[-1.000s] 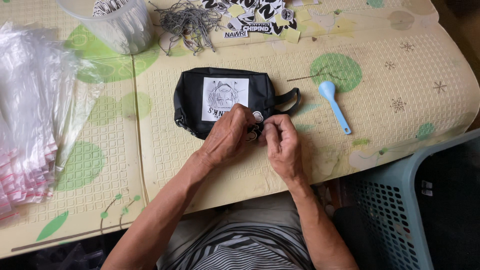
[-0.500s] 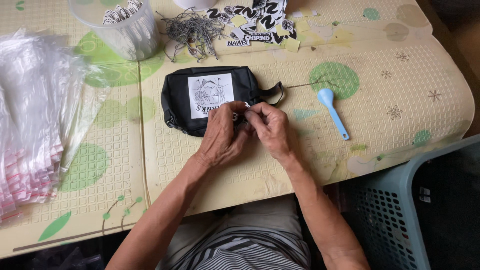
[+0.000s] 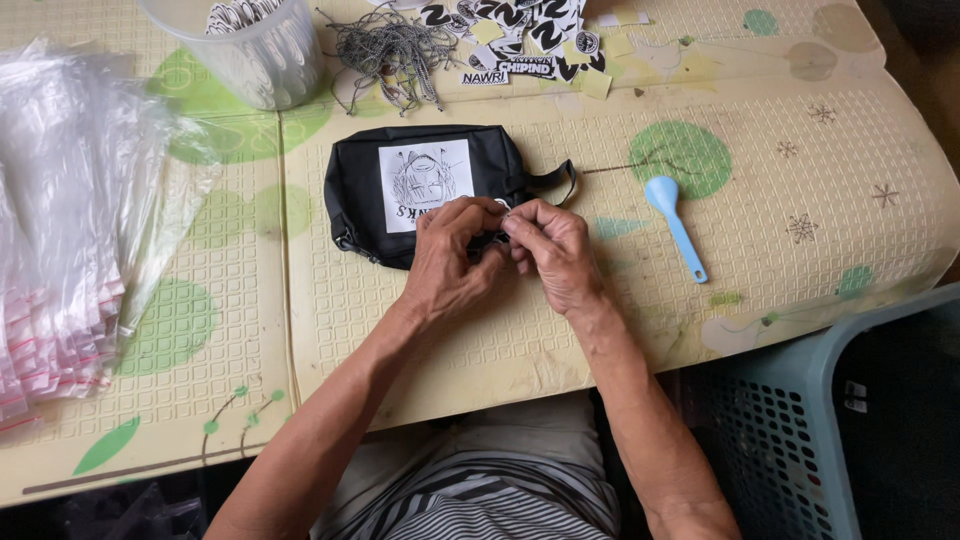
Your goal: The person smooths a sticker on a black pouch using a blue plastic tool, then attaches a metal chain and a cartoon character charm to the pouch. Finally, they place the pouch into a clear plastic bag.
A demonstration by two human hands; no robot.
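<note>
A black zip pouch (image 3: 400,170) with a white printed patch lies on the cream patterned table mat (image 3: 620,320), its wrist strap (image 3: 555,180) sticking out to the right. My left hand (image 3: 450,255) and my right hand (image 3: 550,250) meet over the pouch's near right corner. Fingertips of both pinch a small part there, which the fingers mostly hide. A small light tag shows between the thumbs.
A light blue plastic spoon (image 3: 678,225) lies to the right. At the back stand a clear plastic cup (image 3: 255,50), a tangle of grey cords (image 3: 390,50) and black-and-white stickers (image 3: 520,40). Clear zip bags (image 3: 70,230) are stacked at left. A blue basket (image 3: 830,430) sits at lower right.
The view has shifted a little, so the pouch and hands sit slightly differently in frame. Both hands stay together at the pouch's right corner, fingers working the same spot.
</note>
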